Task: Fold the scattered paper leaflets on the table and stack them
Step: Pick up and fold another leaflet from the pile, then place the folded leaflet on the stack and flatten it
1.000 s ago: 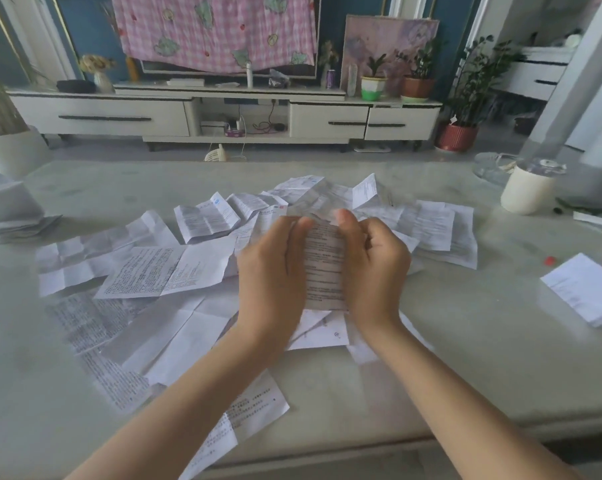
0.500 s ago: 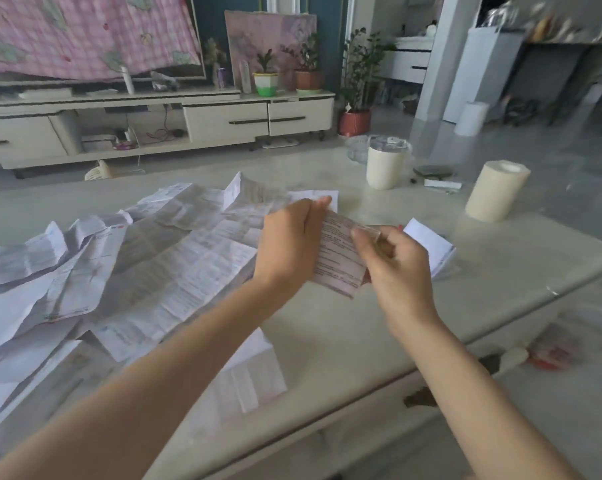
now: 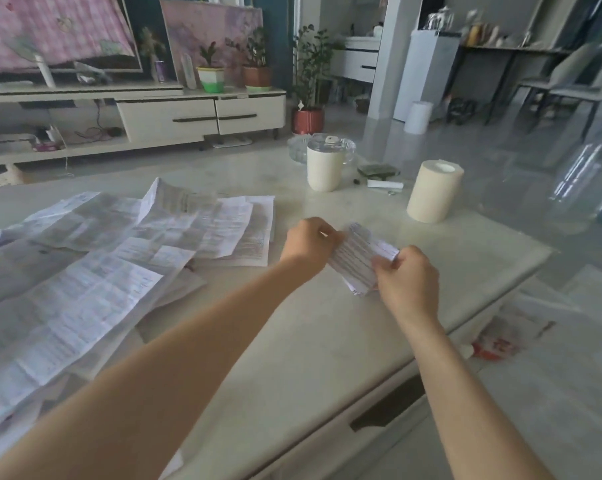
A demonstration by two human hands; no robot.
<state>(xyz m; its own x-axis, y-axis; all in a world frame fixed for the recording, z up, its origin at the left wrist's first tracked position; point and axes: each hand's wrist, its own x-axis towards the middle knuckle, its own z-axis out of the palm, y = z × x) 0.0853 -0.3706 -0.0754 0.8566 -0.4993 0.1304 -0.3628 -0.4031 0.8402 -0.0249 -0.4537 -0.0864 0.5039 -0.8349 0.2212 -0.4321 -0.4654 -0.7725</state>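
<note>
A folded leaflet (image 3: 353,258) with printed lines is held between both hands over the right part of the pale table (image 3: 310,341). My left hand (image 3: 308,242) pinches its far left end. My right hand (image 3: 408,280) grips its near right end. Under it I see the edges of a small stack of folded leaflets (image 3: 387,249) on the table. Several unfolded, creased leaflets (image 3: 126,247) lie scattered over the left half of the table.
A cream lidded cup (image 3: 323,168), a roll of paper (image 3: 434,192) and small items (image 3: 379,173) stand at the table's far right. The table's right edge runs close to my right hand. A TV cabinet (image 3: 175,116) and potted plants stand behind.
My view has swung right. Both hands carried the folded leaflet from the scattered pile to the right side of the table, down over the small stack.
</note>
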